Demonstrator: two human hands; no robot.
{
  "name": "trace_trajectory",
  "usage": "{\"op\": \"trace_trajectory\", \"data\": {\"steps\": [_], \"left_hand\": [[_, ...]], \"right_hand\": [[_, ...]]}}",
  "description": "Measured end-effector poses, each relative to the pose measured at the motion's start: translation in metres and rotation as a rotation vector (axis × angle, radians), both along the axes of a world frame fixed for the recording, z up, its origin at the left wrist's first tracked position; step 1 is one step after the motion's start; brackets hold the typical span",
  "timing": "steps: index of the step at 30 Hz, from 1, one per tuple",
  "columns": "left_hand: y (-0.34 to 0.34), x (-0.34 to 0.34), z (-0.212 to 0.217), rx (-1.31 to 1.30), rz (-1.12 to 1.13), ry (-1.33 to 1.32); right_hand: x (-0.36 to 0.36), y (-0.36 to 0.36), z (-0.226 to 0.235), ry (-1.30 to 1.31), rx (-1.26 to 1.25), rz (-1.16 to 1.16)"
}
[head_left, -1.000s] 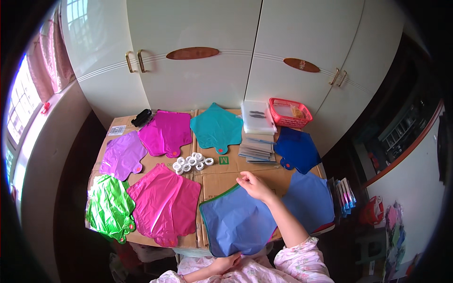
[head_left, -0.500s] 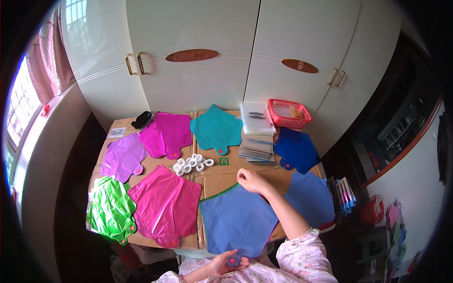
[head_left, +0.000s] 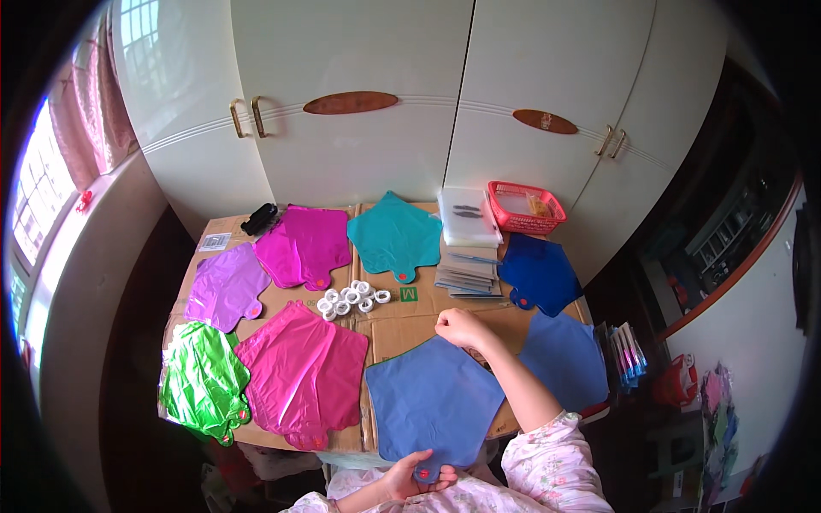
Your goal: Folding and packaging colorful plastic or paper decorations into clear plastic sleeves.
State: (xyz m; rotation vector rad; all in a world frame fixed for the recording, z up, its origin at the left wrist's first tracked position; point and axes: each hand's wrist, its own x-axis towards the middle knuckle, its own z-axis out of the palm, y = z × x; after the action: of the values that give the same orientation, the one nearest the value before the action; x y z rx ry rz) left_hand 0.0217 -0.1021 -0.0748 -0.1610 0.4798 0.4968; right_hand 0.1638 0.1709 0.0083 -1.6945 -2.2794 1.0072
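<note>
A flat blue foil balloon [head_left: 432,402] lies on the cardboard-covered table [head_left: 402,321] right in front of me. My right hand [head_left: 460,327] rests on its far corner with the fingers curled. My left hand [head_left: 410,475] pinches its neck at the near edge, close to my lap. Beside my right arm lies a second blue balloon [head_left: 564,357].
More flat balloons are spread over the table: dark blue [head_left: 540,274], teal [head_left: 395,235], magenta [head_left: 304,244], purple [head_left: 225,286], pink [head_left: 304,376], green [head_left: 201,385]. Several white tape rolls [head_left: 352,298] sit mid-table. A packet stack [head_left: 469,256], red basket [head_left: 526,207] and white cupboards [head_left: 428,94] stand behind.
My right hand has slid from the middle of the blue balloon toward its far corner. My left hand has come further into view at the balloon's neck.
</note>
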Motion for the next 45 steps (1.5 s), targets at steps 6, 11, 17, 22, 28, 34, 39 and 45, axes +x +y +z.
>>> {"op": "trace_trajectory", "data": {"steps": [6, 11, 17, 22, 28, 34, 39, 45], "left_hand": [[0.006, 0.006, 0.024, -0.116, 0.048, 0.120], [0.006, 0.007, 0.011, -0.116, 0.080, 0.069], [0.010, 0.010, 0.024, -0.201, 0.110, 0.047], [0.010, 0.010, 0.020, -0.155, 0.095, -0.019], [0.011, 0.014, 0.030, -0.143, 0.060, 0.067], [0.029, 0.012, 0.053, -0.056, 0.066, 0.113], [0.055, 0.009, 0.049, -0.027, 0.123, 0.065], [0.072, 0.007, 0.044, -0.058, 0.142, 0.003]], "right_hand": [[-0.003, -0.001, 0.008, -0.061, 0.012, 0.039], [-0.006, -0.002, 0.006, 0.018, 0.054, 0.031], [0.000, 0.004, -0.007, 0.032, 0.076, 0.024], [-0.002, 0.008, -0.008, 0.046, 0.078, 0.027], [-0.005, 0.010, 0.005, 0.064, 0.043, 0.084], [-0.014, 0.026, 0.006, 0.110, 0.290, 0.148], [-0.024, 0.040, -0.006, 0.121, 0.508, 0.153], [-0.024, 0.008, -0.030, 0.315, 0.704, 0.114]]}}
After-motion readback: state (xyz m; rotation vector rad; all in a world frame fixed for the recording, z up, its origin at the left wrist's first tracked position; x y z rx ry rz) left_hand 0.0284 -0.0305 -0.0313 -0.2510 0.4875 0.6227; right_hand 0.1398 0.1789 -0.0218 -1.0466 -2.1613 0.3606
